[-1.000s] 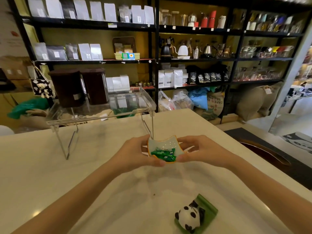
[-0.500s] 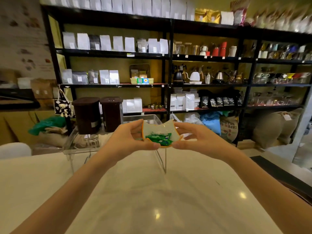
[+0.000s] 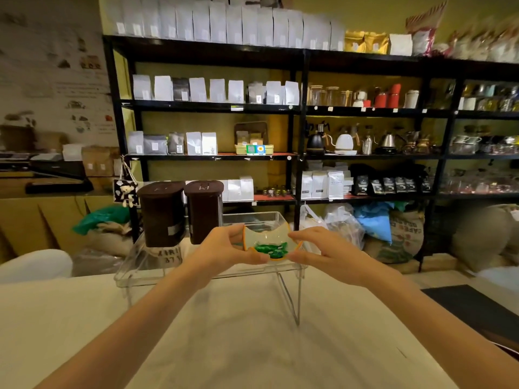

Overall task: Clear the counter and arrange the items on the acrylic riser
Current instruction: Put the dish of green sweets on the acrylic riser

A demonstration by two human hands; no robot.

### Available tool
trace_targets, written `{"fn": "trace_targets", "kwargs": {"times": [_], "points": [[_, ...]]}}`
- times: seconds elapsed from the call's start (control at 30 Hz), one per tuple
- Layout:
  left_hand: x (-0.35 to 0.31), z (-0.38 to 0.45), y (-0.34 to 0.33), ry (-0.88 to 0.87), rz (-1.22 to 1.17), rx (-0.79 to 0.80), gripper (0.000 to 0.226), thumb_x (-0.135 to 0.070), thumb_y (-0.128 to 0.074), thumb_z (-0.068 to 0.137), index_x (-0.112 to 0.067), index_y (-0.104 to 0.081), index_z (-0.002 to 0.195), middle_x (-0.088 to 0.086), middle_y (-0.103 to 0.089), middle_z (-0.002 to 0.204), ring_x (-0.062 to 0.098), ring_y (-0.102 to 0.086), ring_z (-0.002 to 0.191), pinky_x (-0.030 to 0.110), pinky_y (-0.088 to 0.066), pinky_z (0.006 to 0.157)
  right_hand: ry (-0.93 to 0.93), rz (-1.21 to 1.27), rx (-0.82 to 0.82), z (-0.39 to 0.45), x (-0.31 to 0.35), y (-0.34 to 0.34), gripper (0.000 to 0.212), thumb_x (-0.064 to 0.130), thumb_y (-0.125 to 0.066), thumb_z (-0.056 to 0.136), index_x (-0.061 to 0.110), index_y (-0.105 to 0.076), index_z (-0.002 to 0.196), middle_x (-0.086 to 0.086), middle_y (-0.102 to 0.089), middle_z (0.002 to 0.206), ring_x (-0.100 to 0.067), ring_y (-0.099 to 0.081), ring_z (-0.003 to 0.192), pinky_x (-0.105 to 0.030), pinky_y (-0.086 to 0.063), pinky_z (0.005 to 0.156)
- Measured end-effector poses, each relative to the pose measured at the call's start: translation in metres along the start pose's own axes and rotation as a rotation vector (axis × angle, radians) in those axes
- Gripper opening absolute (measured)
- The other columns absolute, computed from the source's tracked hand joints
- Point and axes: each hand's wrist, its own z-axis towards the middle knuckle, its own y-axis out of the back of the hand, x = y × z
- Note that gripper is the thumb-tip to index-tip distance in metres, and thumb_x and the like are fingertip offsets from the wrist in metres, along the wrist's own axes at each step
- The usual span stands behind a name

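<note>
Dish (image 3: 271, 242) with green wrapped candies (image 3: 270, 247) sits over the right end of the acrylic riser (image 3: 146, 265), gripped by both hands: left hand (image 3: 224, 247) and right hand (image 3: 323, 248), fingers closed on its rim. Placing step. Contact with the riser unclear. Next: lower level, then release.

"CAFE" printed on burlap sack (image 3: 405, 234), other labels too blurred to read

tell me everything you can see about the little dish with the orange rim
The dish is small and shallow, pale inside with an orange rim that dips in scalloped curves. It looks ceramic, though that is uncertain. Green wrapped candies lie in it. It is held level between the left hand and right hand, at the right end of the clear acrylic riser.
</note>
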Motion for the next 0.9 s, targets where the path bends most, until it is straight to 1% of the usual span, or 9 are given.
{"fn": "trace_targets", "kwargs": {"times": [0.13,0.33,0.4,0.47,0.53,0.57,0.63,0.8,0.9], "points": [[0.007,0.007,0.001,0.011,0.01,0.008,0.037,-0.012,-0.081,0.06,-0.038,-0.06,0.076,-0.026,-0.071,0.069,-0.009,-0.067,0.073,0.003,-0.047,0.051,0.006,-0.028,0.002,0.006,-0.009,-0.008,0.054,0.052,-0.047,0.083,0.028,-0.04,0.132,0.005,-0.044,0.138,-0.006,-0.035,0.123,-0.021,-0.031,0.092],[0.006,0.017,0.001,0.015,0.073,0.038,0.033,-0.016,-0.079,0.064,-0.034,-0.062,0.087,-0.015,-0.07,0.091,0.002,-0.067,0.087,0.007,-0.05,0.057,0.011,0.006,-0.068,0.013,-0.011,-0.009,0.054,0.048,-0.051,0.083,0.026,-0.041,0.131,0.006,-0.048,0.134,0.0,-0.037,0.104,-0.016,-0.033,0.078],[0.005,0.024,0.002,0.024,0.105,0.034,0.032,-0.017,-0.078,0.066,-0.027,-0.063,0.093,-0.01,-0.07,0.095,0.005,-0.066,0.09,0.008,-0.051,0.058,0.003,0.02,-0.083,0.02,-0.011,-0.008,0.051,0.044,-0.053,0.083,0.025,-0.043,0.129,0.004,-0.049,0.132,-0.002,-0.04,0.106,-0.019,-0.035,0.082],[0.002,0.032,0.004,0.04,0.127,0.013,0.036,-0.016,-0.077,0.067,-0.015,-0.064,0.101,-0.002,-0.07,0.102,0.013,-0.065,0.096,0.018,-0.055,0.074,-0.021,0.04,-0.089,0.028,-0.013,-0.008,0.049,0.041,-0.056,0.083,0.024,-0.044,0.128,0.002,-0.052,0.13,-0.007,-0.045,0.108,-0.021,-0.038,0.084],[-0.001,0.04,0.006,0.039,0.127,-0.007,0.039,-0.013,-0.076,0.068,-0.009,-0.064,0.104,0.006,-0.069,0.109,0.019,-0.064,0.103,0.034,-0.053,0.091,-0.049,0.085,-0.085,0.036,-0.013,-0.009,0.049,0.036,-0.058,0.083,0.022,-0.044,0.128,-0.001,-0.054,0.128,-0.01,-0.05,0.106,-0.018,-0.042,0.078],[-0.003,0.043,0.007,0.029,0.118,-0.014,0.039,-0.011,-0.076,0.068,-0.008,-0.064,0.104,0.008,-0.069,0.109,0.02,-0.063,0.104,0.038,-0.051,0.094,-0.064,0.113,-0.083,0.04,-0.014,-0.009,0.048,0.035,-0.058,0.083,0.022,-0.044,0.127,-0.001,-0.054,0.128,-0.011,-0.051,0.104,-0.015,-0.042,0.073],[-0.003,0.051,0.009,0.012,0.104,-0.03,0.038,-0.008,-0.076,0.068,-0.007,-0.064,0.104,0.01,-0.069,0.109,0.021,-0.063,0.104,0.038,-0.051,0.094,-0.091,0.167,-0.087,0.049,-0.016,-0.012,0.048,0.031,-0.058,0.083,0.021,-0.043,0.128,-0.003,-0.054,0.129,-0.013,-0.052,0.104,-0.013,-0.043,0.069],[0.008,0.07,0.01,0.036,0.071,-0.077,0.038,-0.008,-0.075,0.069,-0.007,-0.063,0.106,0.007,-0.069,0.11,0.02,-0.063,0.103,0.026,-0.052,0.082,-0.139,0.252,-0.112,0.069,-0.024,-0.018,0.05,0.026,-0.058,0.085,0.019,-0.039,0.131,-0.006,-0.051,0.132,-0.02,-0.05,0.116,-0.014,-0.043,0.063],[0.014,0.078,0.008,0.04,0.081,-0.089,0.037,-0.009,-0.073,0.072,-0.009,-0.061,0.107,0.006,-0.067,0.111,0.018,-0.062,0.103,0.019,-0.05,0.075,-0.145,0.28,-0.113,0.081,-0.029,-0.021,0.05,0.023,-0.058,0.085,0.018,-0.039,0.131,-0.007,-0.05,0.134,-0.021,-0.048,0.12,-0.016,-0.045,0.071]]}}
